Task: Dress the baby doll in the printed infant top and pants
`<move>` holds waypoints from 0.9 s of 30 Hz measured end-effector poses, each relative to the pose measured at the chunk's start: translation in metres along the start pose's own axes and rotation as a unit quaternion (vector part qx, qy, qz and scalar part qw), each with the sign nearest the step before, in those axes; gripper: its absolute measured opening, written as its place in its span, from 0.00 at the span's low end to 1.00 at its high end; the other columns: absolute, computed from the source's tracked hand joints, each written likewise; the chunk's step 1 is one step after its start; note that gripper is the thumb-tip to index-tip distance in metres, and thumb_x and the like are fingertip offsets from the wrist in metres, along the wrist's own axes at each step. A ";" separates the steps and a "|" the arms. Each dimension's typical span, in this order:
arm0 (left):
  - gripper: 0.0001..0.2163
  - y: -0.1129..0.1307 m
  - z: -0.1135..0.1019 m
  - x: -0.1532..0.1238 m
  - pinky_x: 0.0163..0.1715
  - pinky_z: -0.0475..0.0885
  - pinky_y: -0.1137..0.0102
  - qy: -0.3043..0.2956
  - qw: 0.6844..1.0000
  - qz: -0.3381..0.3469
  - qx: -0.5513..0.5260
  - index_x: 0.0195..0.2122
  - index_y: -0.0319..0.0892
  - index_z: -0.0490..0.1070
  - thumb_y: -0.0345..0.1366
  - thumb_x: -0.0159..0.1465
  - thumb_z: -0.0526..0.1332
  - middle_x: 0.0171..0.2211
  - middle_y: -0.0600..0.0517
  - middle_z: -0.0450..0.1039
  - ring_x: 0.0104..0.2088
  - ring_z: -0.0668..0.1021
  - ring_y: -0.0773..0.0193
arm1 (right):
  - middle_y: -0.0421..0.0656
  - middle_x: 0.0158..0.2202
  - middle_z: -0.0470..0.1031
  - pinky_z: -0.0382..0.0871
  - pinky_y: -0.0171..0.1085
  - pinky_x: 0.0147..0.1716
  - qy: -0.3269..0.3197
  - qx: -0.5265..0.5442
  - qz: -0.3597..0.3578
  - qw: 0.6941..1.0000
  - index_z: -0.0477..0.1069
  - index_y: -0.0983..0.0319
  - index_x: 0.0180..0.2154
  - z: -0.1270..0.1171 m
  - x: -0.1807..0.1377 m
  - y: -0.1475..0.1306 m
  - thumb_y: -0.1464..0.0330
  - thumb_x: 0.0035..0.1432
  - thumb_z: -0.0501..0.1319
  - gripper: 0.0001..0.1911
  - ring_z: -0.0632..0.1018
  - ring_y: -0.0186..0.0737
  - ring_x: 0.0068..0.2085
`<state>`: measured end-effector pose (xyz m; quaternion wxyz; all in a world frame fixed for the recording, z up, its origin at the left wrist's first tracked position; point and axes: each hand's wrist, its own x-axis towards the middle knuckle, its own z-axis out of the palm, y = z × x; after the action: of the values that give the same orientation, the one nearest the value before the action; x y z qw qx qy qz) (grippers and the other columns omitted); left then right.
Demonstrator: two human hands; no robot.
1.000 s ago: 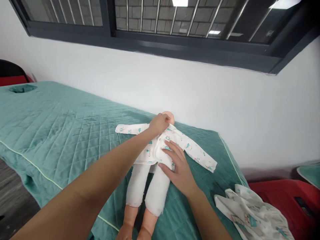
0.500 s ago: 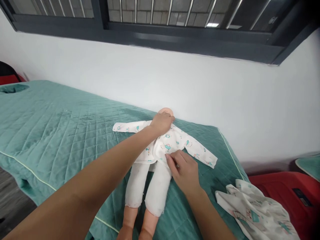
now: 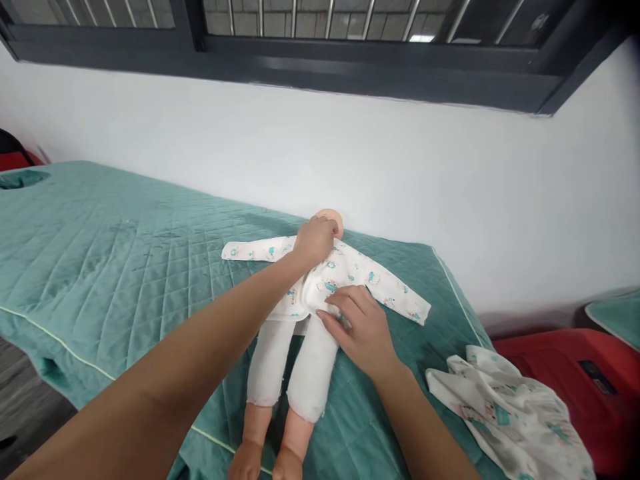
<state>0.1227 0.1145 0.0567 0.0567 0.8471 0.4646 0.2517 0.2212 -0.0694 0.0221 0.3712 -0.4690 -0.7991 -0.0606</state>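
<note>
A doll (image 3: 300, 437) with white padded legs lies on its back on the quilted cover, its head towards the wall. It wears a white printed baby shirt (image 3: 327, 277) with the sleeves spread to both sides. My left hand (image 3: 317, 239) reaches across the chest to the neck, its fingers curled at the collar; the fingertips are partly hidden. Over the lower front of the shirt is my right hand (image 3: 360, 323), thumb and fingers apart near the overlapping edge. The doll's face is mostly hidden behind my left hand.
A green quilted cover (image 3: 150, 267) is spread over the bed. At the lower right, a crumpled white printed cloth (image 3: 515, 413) lies by a red case (image 3: 545, 353). Behind the bed rises a white wall (image 3: 250, 147) under a dark window frame (image 3: 350, 70).
My right hand's fingers have opened from a pinch at the shirt's lower front. My left hand stays at the neck. The whole view has shifted slightly.
</note>
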 end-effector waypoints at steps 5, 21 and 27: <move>0.15 -0.005 0.003 -0.005 0.47 0.69 0.62 0.042 0.999 0.009 -0.008 0.45 0.43 0.76 0.28 0.68 0.50 0.47 0.46 0.76 0.48 0.74 0.55 | 0.46 0.41 0.76 0.68 0.43 0.46 0.065 0.074 0.189 0.977 0.72 0.60 0.40 0.000 0.000 0.027 0.61 0.66 0.57 0.10 0.75 0.44 0.44; 0.13 -0.017 0.000 -0.030 0.53 0.68 0.59 0.115 0.984 -0.012 -0.139 0.46 0.42 0.72 0.27 0.61 0.57 0.47 0.45 0.72 0.52 0.72 0.53 | 0.49 0.51 0.78 0.68 0.45 0.48 -0.104 -0.158 0.489 0.851 0.76 0.59 0.49 -0.033 -0.018 0.103 0.60 0.62 0.53 0.20 0.77 0.54 0.52; 0.10 -0.060 -0.006 -0.106 0.54 0.68 0.61 0.148 0.963 -0.060 -0.216 0.45 0.44 0.71 0.35 0.67 0.52 0.47 0.48 0.73 0.50 0.73 0.58 | 0.55 0.53 0.76 0.69 0.48 0.48 -0.164 -0.208 0.518 0.814 0.74 0.63 0.52 -0.055 -0.038 0.122 0.58 0.63 0.50 0.24 0.76 0.58 0.53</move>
<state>0.0280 0.0612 0.0026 0.1842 0.7383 0.4526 0.4649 0.3587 -0.0527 0.0063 0.1050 -0.8822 -0.4558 0.0538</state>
